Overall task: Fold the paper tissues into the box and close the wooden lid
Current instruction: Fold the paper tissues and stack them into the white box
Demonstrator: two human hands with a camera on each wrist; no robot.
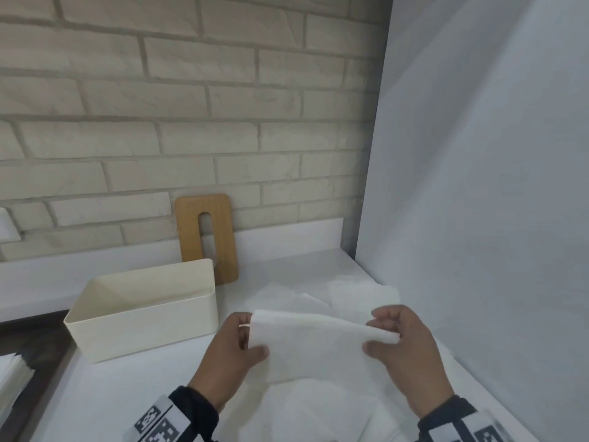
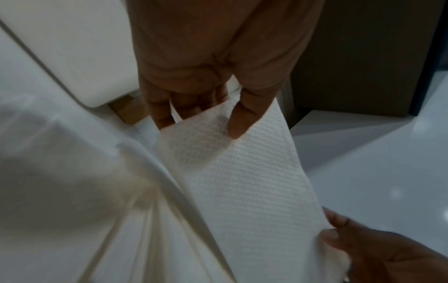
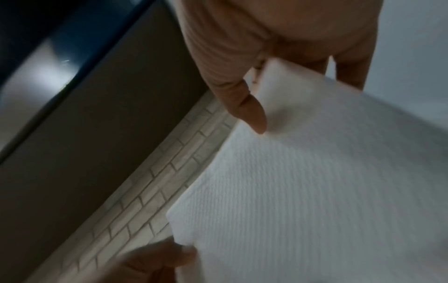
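A white embossed paper tissue (image 1: 318,342) is stretched between my two hands above the counter. My left hand (image 1: 245,339) pinches its left edge, thumb on top and fingers behind, as the left wrist view shows on the tissue (image 2: 242,181). My right hand (image 1: 382,333) pinches the right edge; its thumb lies on the tissue (image 3: 327,172). The cream open box (image 1: 143,311) stands to the left, and I see nothing in it. The wooden lid (image 1: 207,237) with a slot leans upright against the brick wall behind the box.
More loose tissues (image 1: 360,291) lie flat on the white counter (image 1: 111,393) beyond and under my hands. A white panel (image 1: 478,186) rises on the right. A stack of white paper (image 1: 12,371) sits at the far left edge on a dark surface.
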